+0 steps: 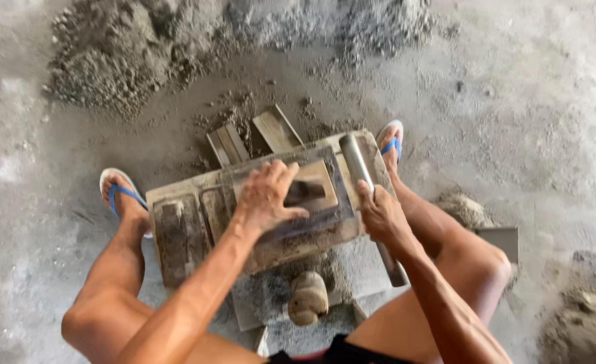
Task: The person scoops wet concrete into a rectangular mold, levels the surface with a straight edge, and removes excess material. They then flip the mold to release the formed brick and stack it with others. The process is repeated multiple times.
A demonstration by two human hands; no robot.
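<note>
The left hand (265,195) lies spread, palm down, on the metal frame (311,192) that sits on top of the grey block mould (197,229) — fingers reaching over the frame's near rim toward its open middle. Just to the right of that grip, the right hand (381,214) is closed around a steel pipe (369,202). The pipe's long axis runs away from the person along the mould's right edge, one end past the hand toward a blue sandal (391,143), the other down beside the knee — the mould rests on the dusty floor (547,135) between both feet.
</note>
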